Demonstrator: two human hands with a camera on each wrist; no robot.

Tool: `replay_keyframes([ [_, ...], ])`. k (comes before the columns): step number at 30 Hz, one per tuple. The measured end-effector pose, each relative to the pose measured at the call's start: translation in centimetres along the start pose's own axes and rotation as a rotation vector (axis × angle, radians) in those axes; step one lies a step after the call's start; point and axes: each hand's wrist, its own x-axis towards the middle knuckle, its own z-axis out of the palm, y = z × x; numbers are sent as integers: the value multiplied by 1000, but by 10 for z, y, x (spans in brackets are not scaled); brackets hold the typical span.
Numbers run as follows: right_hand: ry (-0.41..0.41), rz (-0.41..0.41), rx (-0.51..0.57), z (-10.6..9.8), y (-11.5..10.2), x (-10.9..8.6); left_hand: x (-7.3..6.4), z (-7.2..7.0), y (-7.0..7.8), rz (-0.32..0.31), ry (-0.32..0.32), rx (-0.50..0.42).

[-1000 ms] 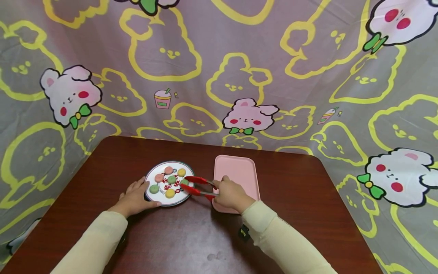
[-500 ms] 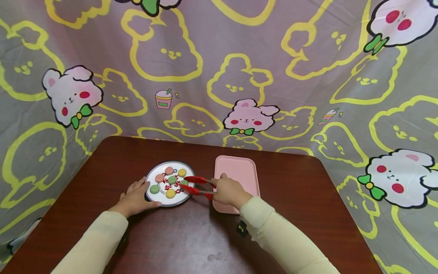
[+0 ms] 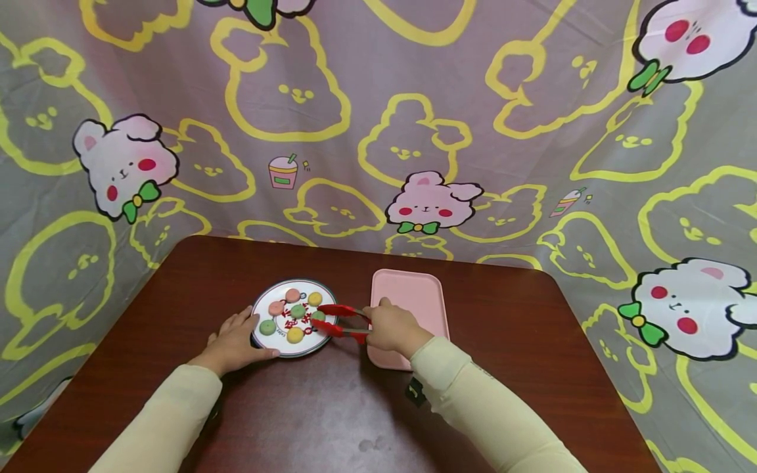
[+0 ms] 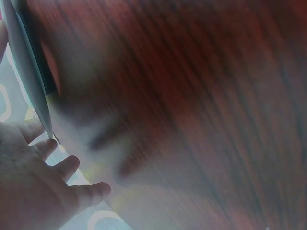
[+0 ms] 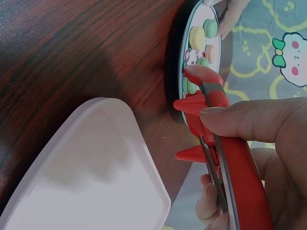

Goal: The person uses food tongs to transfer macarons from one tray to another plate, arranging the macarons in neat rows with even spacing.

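A white plate point(image 3: 276, 346) with a dark rim and red lettering bears several macarons in pink, yellow and green. My left hand point(image 3: 230, 341) rests at its left edge, fingers extended and thumb along the front rim; in the left wrist view the fingertips point(image 4: 47, 146) are right at the rim. My right hand point(image 3: 395, 328) grips red-tipped tongs point(image 5: 244, 182), reaching over the plate's right side. Their spread tips stand on either side of a green macaron point(image 3: 319, 317), partly covered by them. Another green macaron point(image 3: 298, 312) sits mid-plate, near a yellow macaron point(image 3: 295, 335).
A pink rectangular tray point(image 3: 408, 289) lies right of the plate, partly under my right hand and forearm in the head view. Both stand on a dark brown wooden table point(image 3: 503, 315). A patterned cloth point(image 3: 331, 79) rises behind the table and along its sides.
My right hand has shifted slightly left, while the tongs' tips remain around the green macaron. The left hand and plate have stayed put.
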Motion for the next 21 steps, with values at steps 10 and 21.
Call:
replay_keyframes([
  [10, -2, 18, 34, -2, 0, -1, 0, 0, 0, 0, 4, 0],
  [21, -8, 39, 89, -3, 4, -5, 0, 0, 0, 0, 3, -7],
])
